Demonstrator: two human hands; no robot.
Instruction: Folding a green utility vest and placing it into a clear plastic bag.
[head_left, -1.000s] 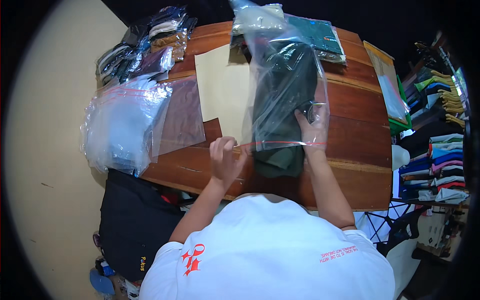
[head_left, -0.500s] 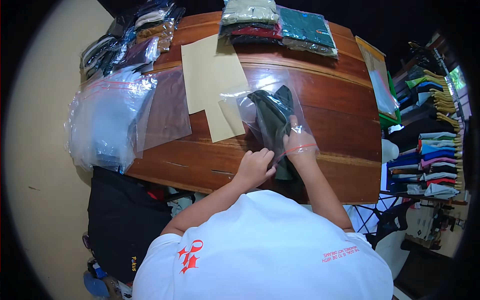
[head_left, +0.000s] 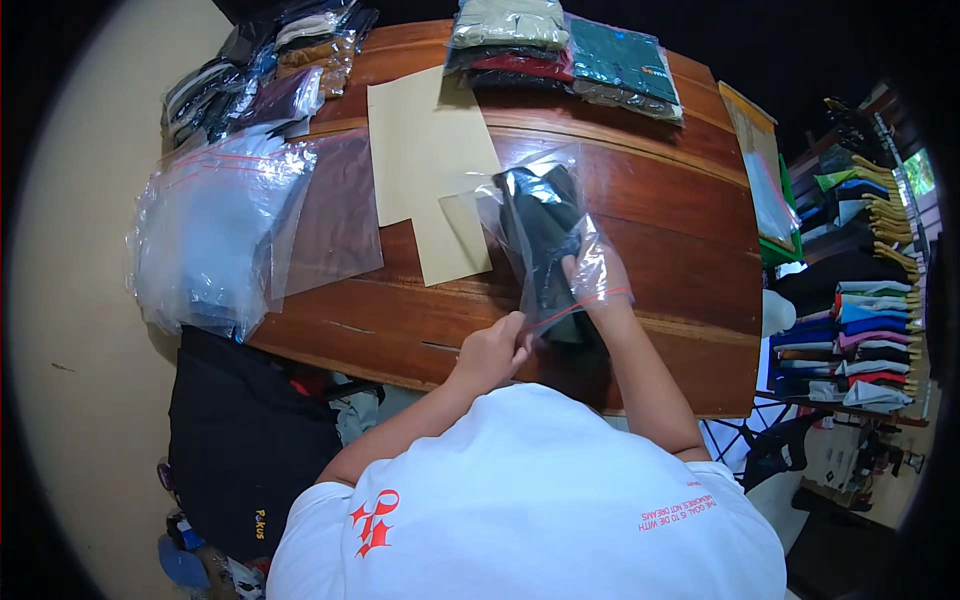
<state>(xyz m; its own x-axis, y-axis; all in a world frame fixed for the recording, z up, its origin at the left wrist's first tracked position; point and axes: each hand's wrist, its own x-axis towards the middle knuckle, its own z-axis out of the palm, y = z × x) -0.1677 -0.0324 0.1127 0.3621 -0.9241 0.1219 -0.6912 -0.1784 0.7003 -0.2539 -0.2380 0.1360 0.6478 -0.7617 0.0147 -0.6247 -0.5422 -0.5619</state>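
A folded dark garment (head_left: 545, 215) lies partly inside a clear plastic bag (head_left: 560, 160) with a red zip strip, at the middle of the wooden table. My right hand (head_left: 605, 272) is inside the bag up to the wrist, its thumb on the garment and its other fingers partly hidden along the garment's right side. At the bag's near left corner, my left hand (head_left: 493, 350) pinches the edge by the red strip. The garment's near end sticks out of the bag's mouth toward me.
Flat tan paper sheets (head_left: 425, 150) lie left of the bag. Further left is a pile of clear zip bags (head_left: 215, 240). Bagged clothes (head_left: 510, 30) are stacked along the far edge, with more bagged clothes (head_left: 240, 90) at far left. Hanging clothes (head_left: 870, 330) stand right of the table.
My left hand has moved slightly left and down, drawing the bag's edge with it. The garment has straightened and sits flatter inside the bag, my right hand still beside it.
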